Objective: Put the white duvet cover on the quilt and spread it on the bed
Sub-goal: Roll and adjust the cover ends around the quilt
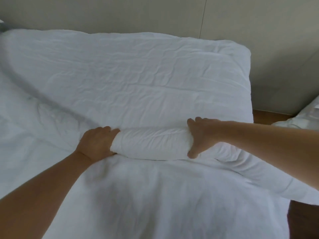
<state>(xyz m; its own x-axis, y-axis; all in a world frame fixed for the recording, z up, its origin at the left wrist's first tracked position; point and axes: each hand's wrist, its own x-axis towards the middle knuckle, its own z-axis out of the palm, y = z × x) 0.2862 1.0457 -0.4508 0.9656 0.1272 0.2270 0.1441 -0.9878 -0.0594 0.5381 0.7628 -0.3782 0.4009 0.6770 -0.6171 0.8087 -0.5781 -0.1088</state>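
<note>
Fingers (110,130) around rolled white duvet cover (151,144)

left hand (96,143) fingertips hidden under white roll (151,144) | bedding (300,118) cut by right edge | foreground blurred

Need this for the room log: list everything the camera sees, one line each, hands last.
Duvet: one, white, wrinkled, spread over the bed and reaching the far right corner.
Rolled section: one, white, thick roll of the bedding lying crosswise near the middle, between the two hands.
Wall: one, beige, behind the bed, with a thin vertical seam.
Floor: one strip, brown, to the right of the bed.
Second bedding pile: one, white, at the right edge, only partly in view.
Left hand: one, gripping the left end of the roll.
Right hand: one, gripping the right end of the roll.
</note>
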